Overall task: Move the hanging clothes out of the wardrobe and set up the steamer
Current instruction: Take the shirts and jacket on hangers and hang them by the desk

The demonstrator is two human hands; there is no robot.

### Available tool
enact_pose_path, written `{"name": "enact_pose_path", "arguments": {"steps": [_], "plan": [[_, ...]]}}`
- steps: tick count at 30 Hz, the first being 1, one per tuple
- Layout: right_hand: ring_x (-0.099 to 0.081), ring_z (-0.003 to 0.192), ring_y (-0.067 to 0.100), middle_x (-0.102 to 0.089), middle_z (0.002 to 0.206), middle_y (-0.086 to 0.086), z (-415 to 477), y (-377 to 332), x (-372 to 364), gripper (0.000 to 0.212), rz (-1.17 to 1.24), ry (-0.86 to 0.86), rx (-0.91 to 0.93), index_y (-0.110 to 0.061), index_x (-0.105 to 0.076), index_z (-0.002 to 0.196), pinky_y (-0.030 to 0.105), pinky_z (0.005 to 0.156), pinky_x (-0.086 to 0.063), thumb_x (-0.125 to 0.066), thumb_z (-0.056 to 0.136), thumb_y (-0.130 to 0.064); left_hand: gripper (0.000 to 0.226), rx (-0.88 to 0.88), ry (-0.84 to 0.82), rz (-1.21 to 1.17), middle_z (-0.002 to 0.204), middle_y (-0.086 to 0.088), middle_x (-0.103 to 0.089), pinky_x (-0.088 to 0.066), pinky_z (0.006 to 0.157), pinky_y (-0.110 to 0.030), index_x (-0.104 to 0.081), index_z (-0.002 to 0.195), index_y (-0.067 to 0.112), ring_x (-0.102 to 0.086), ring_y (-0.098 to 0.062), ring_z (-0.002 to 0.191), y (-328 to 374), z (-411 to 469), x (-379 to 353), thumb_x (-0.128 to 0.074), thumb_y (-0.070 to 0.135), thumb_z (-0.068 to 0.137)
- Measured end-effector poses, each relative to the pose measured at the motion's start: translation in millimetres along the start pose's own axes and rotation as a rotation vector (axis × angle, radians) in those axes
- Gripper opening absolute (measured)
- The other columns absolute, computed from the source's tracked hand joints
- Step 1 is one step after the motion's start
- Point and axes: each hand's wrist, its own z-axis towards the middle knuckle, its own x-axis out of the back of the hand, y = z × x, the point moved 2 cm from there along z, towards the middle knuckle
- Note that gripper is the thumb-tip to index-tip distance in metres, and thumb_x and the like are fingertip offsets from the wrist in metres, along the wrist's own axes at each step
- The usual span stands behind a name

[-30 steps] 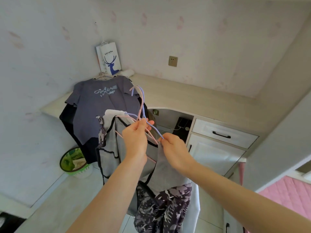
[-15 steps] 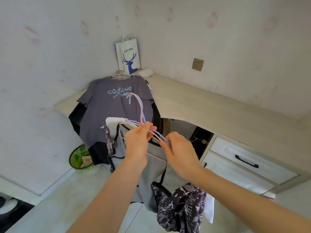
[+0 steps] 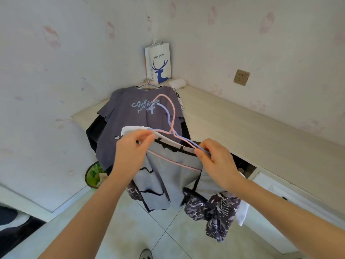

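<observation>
I hold a bunch of clothes on a pink hanger [image 3: 172, 116] and a lilac hanger [image 3: 168, 116] in front of me. My left hand [image 3: 130, 156] pinches the hangers' left shoulder. My right hand [image 3: 216, 161] pinches their right arm. A grey garment with black trim [image 3: 168, 176], a dark patterned garment [image 3: 212, 210] and something white [image 3: 242, 214] hang from them. Behind, a purple-grey printed T-shirt [image 3: 138, 118] hangs on its own hanger over the desk's corner, with a black garment [image 3: 95, 133] under it. No steamer is in view.
A light wooden L-shaped desk [image 3: 242, 131] runs along the walls, with white drawers [image 3: 276, 193] at right. A white paper bag with a blue deer [image 3: 158, 62] hangs in the corner. A wall socket [image 3: 241, 77] is at right. A green bin [image 3: 94, 174] stands on the tiled floor.
The view has drawn nearer to the desk corner and tilted down. My hands have spread apart along the hangers, the right one sliding out to the right arm.
</observation>
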Motion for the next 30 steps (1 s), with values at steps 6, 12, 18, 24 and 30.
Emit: {"name": "enact_pose_path", "arguments": {"steps": [6, 12, 18, 24, 30], "plan": [[-0.046, 0.064, 0.01, -0.046, 0.067, -0.009, 37, -3, -3, 0.026, -0.008, -0.006, 0.056, -0.034, -0.042, 0.07, 0.031, 0.058, -0.037, -0.052, 0.094, -0.031, 0.046, -0.252, -0.047, 0.225, 0.129, 0.009, -0.047, -0.02, 0.099, -0.004, -0.05, 0.133, 0.021, -0.031, 0.0, 0.121, -43, 47, 11, -0.063, 0.027, 0.09], [-0.051, 0.073, 0.015, -0.053, 0.075, -0.006, 66, -14, 1, 0.031, -0.019, 0.016, 0.109, -0.025, -0.053, 0.078, 0.039, 0.066, -0.043, -0.037, 0.087, -0.051, 0.05, -0.296, -0.181, 0.229, 0.119, 0.011, -0.055, -0.033, 0.11, -0.047, -0.049, 0.133, 0.022, -0.046, -0.003, 0.113, -70, 75, 25, -0.051, 0.048, 0.091], [-0.048, 0.072, 0.016, -0.052, 0.075, -0.007, 88, -26, -5, 0.029, -0.12, 0.076, 0.179, -0.026, -0.051, 0.08, 0.039, 0.065, -0.042, -0.035, 0.091, -0.047, 0.016, -0.254, -0.127, 0.197, 0.086, 0.006, -0.059, -0.045, 0.075, -0.033, -0.063, 0.095, 0.019, -0.053, -0.011, 0.081, -75, 95, 43, -0.055, 0.032, 0.093], [-0.045, 0.074, 0.009, -0.047, 0.089, -0.01, 104, -34, -9, 0.031, -0.238, 0.077, 0.226, -0.022, -0.052, 0.095, 0.03, 0.065, -0.042, -0.038, 0.096, -0.051, 0.008, -0.169, -0.08, 0.029, 0.078, 0.001, -0.063, -0.041, 0.065, -0.021, -0.067, 0.085, 0.017, -0.055, -0.017, 0.074, -73, 118, 63, -0.062, 0.021, 0.09], [-0.062, 0.086, 0.022, -0.063, 0.103, -0.001, 111, -27, -14, 0.042, -0.471, 0.11, 0.242, -0.019, -0.047, 0.125, 0.039, 0.081, -0.045, -0.033, 0.097, -0.046, 0.006, -0.174, -0.054, -0.003, 0.08, 0.004, -0.067, -0.042, 0.067, -0.018, -0.07, 0.085, 0.016, -0.058, -0.013, 0.077, -79, 140, 82, -0.065, 0.017, 0.088]]}}
